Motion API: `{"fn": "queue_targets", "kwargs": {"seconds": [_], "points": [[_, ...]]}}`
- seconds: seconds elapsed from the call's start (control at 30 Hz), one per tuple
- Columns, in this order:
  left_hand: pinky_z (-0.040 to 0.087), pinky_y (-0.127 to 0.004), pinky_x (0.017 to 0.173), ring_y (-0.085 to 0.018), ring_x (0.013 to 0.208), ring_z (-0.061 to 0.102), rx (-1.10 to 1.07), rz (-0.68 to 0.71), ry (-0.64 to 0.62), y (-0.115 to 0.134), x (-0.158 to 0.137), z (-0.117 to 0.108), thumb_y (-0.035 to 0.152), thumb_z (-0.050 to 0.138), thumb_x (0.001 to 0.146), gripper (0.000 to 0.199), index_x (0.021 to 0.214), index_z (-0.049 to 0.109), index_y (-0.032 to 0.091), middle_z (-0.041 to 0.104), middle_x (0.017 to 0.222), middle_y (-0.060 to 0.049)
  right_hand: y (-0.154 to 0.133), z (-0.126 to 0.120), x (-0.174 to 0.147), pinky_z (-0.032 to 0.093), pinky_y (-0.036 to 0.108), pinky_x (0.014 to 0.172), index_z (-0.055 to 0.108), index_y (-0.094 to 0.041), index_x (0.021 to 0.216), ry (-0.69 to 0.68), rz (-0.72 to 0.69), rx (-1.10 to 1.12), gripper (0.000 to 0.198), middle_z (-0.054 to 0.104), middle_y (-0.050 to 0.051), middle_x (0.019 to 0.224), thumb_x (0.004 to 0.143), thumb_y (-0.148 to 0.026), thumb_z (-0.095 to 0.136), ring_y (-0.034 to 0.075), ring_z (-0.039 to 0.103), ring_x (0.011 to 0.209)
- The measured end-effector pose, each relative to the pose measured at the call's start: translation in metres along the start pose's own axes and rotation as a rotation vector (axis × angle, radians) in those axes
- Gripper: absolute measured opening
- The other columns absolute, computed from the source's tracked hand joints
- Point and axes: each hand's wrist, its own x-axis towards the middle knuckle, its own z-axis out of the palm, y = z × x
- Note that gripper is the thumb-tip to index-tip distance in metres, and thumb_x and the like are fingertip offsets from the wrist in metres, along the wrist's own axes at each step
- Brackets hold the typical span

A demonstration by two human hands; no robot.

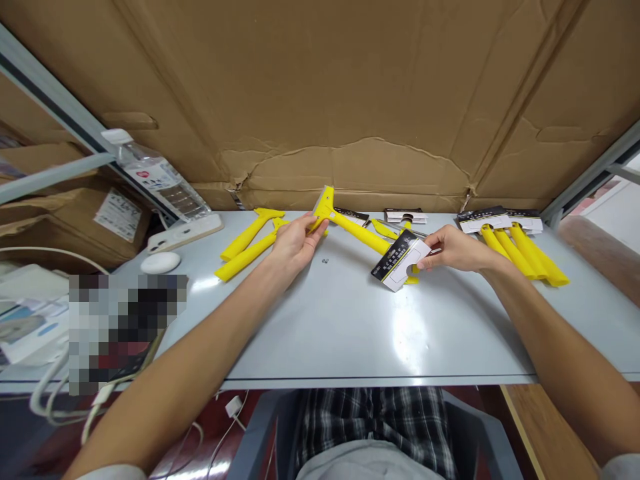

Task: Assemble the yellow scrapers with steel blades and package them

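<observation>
My left hand is closed around the head end of a yellow scraper, its blade edge facing up and left. The scraper's handle slants down to the right. Between the fingers of my right hand is a folded black-and-white cardboard card, which has a round cutout. The card lies over the handle's far end and hides it; I cannot tell whether the handle passes through the card. Two more yellow scrapers lie left of my left hand. Behind the card are other yellow scraper parts, partly covered.
Several yellow scrapers with cards lie at the right. Another card rests by the cardboard wall. A water bottle, a white power strip, a white oval object and cables occupy the left. Tiny bits lie mid-table.
</observation>
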Motion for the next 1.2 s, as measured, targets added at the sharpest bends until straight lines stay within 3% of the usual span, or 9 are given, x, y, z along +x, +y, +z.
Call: {"fn": "queue_targets", "kwargs": {"seconds": [0.23,0.47,0.7,0.87,1.03,1.2], "points": [[0.067,-0.028,0.089,-0.016,0.096,0.073,0.009,-0.011,-0.023,-0.003,0.001,-0.002,-0.011,0.059,0.088,0.024,0.101,0.064,0.010,0.072,0.105,-0.011,-0.001,0.004,0.001,0.052,0.023,0.067,0.084,-0.017,0.089,-0.056,-0.056,0.086,0.040,0.075,0.004,0.083,0.067,-0.049,0.089,0.012,0.062,0.071],[0.067,-0.030,0.090,-0.017,0.098,0.074,0.052,-0.068,-0.072,-0.014,-0.012,0.001,-0.010,0.059,0.087,0.027,0.102,0.065,0.011,0.074,0.111,-0.014,0.004,0.019,0.008,0.057,0.026,0.068,0.082,-0.014,0.098,0.023,-0.054,0.210,0.047,0.075,0.007,0.084,0.069,-0.050,0.089,0.013,0.066,0.070],[0.066,-0.028,0.091,-0.018,0.101,0.073,0.098,-0.035,-0.122,-0.015,-0.021,0.003,-0.006,0.063,0.088,0.021,0.099,0.066,0.012,0.073,0.106,-0.012,-0.015,0.041,0.004,0.060,0.026,0.069,0.080,-0.015,0.101,-0.084,-0.083,0.293,0.046,0.077,0.010,0.094,0.075,-0.053,0.086,0.015,0.071,0.077],[0.067,-0.028,0.089,-0.017,0.098,0.074,0.102,-0.003,-0.122,-0.017,-0.021,0.003,-0.008,0.062,0.088,0.021,0.096,0.066,0.011,0.073,0.108,-0.013,-0.017,0.045,0.002,0.064,0.028,0.067,0.076,-0.011,0.099,-0.058,-0.001,0.393,0.048,0.078,0.014,0.098,0.079,-0.053,0.084,0.016,0.073,0.071],[0.066,-0.029,0.091,-0.018,0.100,0.075,0.060,-0.048,-0.132,-0.019,-0.021,0.002,-0.008,0.062,0.088,0.024,0.100,0.065,0.012,0.073,0.110,-0.013,-0.019,0.056,0.003,0.066,0.031,0.058,0.069,-0.011,0.106,-0.074,0.069,0.517,0.050,0.075,0.020,0.114,0.079,-0.050,0.084,0.026,0.077,0.091],[0.066,-0.030,0.092,-0.017,0.099,0.075,0.038,-0.062,-0.148,-0.019,-0.021,0.001,-0.007,0.060,0.090,0.023,0.100,0.063,0.013,0.073,0.110,-0.011,-0.021,0.064,0.007,0.071,0.033,0.067,0.067,-0.013,0.107,0.033,0.095,0.624,0.050,0.073,0.018,0.119,0.074,-0.040,0.091,0.025,0.077,0.093]]}}
